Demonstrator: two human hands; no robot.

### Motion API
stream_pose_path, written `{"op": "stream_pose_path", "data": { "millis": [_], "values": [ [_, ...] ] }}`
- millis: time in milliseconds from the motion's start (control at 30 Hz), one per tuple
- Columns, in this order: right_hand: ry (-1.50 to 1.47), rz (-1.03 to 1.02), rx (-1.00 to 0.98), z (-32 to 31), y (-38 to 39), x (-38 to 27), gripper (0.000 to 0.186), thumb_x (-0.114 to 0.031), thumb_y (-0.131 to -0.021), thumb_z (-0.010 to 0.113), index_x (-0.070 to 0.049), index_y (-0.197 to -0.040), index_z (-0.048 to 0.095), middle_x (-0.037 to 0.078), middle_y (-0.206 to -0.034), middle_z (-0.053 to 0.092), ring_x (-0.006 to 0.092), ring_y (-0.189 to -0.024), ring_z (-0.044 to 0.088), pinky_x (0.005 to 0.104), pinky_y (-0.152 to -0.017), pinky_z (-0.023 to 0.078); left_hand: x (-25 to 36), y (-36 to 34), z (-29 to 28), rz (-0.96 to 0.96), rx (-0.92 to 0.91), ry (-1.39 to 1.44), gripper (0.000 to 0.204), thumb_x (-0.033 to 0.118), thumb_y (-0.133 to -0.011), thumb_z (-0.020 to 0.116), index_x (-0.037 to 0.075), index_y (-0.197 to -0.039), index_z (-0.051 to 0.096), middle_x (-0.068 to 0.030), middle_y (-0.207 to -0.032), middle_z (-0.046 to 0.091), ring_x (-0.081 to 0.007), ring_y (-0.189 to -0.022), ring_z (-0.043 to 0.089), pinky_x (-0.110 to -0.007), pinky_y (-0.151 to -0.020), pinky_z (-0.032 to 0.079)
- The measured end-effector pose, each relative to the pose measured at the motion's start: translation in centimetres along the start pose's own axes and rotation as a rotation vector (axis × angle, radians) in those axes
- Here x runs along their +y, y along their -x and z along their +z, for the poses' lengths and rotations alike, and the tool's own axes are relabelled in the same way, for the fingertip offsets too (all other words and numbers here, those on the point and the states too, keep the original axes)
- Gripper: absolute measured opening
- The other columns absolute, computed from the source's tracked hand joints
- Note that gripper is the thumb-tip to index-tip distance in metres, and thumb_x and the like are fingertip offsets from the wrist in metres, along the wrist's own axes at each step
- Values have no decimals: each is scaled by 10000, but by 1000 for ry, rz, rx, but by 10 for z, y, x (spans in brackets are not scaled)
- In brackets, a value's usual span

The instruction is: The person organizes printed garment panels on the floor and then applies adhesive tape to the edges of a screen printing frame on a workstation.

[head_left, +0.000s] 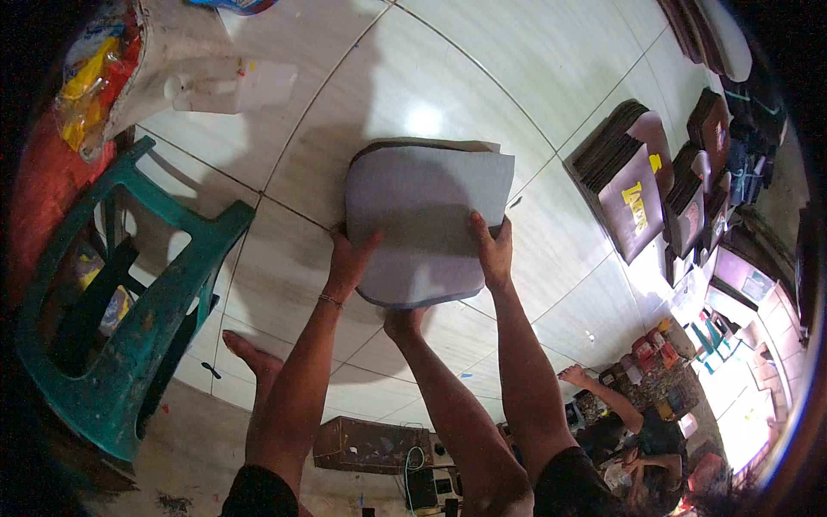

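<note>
A stack of grey sheets point(422, 198), with rounded corners on the left and a square corner at the far right, is in front of me above the tiled floor. My left hand point(351, 258) grips its left edge, thumb on top and fingers hidden underneath. On the opposite edge, my right hand point(494, 250) holds it the same way. Darker layers show past the top sheet at the far edge. One of my feet point(403, 322) is partly covered by the stack's near edge; whether they touch I cannot tell.
To the left stands a green plastic chair point(185, 215), near a white plastic container point(220, 90) and a sack point(164, 52). Stacks of dark printed panels point(633, 202) lie at the right. A wooden box point(370, 444) sits low in view. Another person's arm point(612, 401) shows at lower right.
</note>
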State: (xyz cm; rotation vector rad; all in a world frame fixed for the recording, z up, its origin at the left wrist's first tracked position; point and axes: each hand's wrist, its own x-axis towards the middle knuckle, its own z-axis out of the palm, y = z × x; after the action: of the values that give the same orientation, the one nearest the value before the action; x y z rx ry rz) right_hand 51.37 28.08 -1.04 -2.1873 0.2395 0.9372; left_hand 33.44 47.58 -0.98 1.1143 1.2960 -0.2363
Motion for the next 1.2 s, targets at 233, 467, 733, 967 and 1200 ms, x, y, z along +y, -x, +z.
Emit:
{"op": "stream_pose_path", "data": {
  "millis": [233, 467, 733, 967, 1200],
  "values": [
    [191, 37, -69, -7, -12, 2, 840, -560, -736, 752, 104, -1190, 510, 279, -1150, 595, 350, -1056, 604, 414, -887, 479, 9, -5, -18, -39, -198, 51, 776, 333, -740, 832, -73, -1282, 453, -173, -1228, 572, -257, -1109, 560, -369, -951, 453],
    [150, 134, -15, -11, -2, -16, 865, -616, -734, 723, 126, -1147, 557, 217, -1036, 642, 310, -948, 627, 383, -842, 486, -9, -19, -22, -5, -215, 93, 815, 324, -719, 850, -75, -1302, 443, -184, -1242, 570, -258, -1116, 563, -366, -954, 457],
    [5, 107, -260, -19, -3, -18, 723, -563, -763, 701, 63, -1114, 616, 135, -976, 645, 239, -873, 603, 371, -804, 471, -5, -30, -34, -153, -293, 172, 815, 315, -729, 842, -82, -1311, 432, -173, -1254, 564, -245, -1103, 565, -362, -963, 450],
    [48, 200, -318, -28, -5, -19, 623, -479, -777, 713, 54, -1089, 634, 135, -954, 676, 223, -851, 631, 346, -772, 488, 8, -10, -34, -24, -319, 108, 850, 356, -755, 803, 23, -1412, 380, -124, -1363, 496, -276, -1218, 496, -419, -1042, 384],
    [15, 104, -311, -14, 13, -29, 646, -330, -728, 825, 57, -1175, 565, 146, -1041, 671, 239, -934, 631, 349, -829, 487, 16, -16, -29, 7, -330, 222, 576, 272, -753, 820, -14, -1182, 564, -109, -1150, 620, -202, -1033, 584, -371, -912, 472]
  ]
}}
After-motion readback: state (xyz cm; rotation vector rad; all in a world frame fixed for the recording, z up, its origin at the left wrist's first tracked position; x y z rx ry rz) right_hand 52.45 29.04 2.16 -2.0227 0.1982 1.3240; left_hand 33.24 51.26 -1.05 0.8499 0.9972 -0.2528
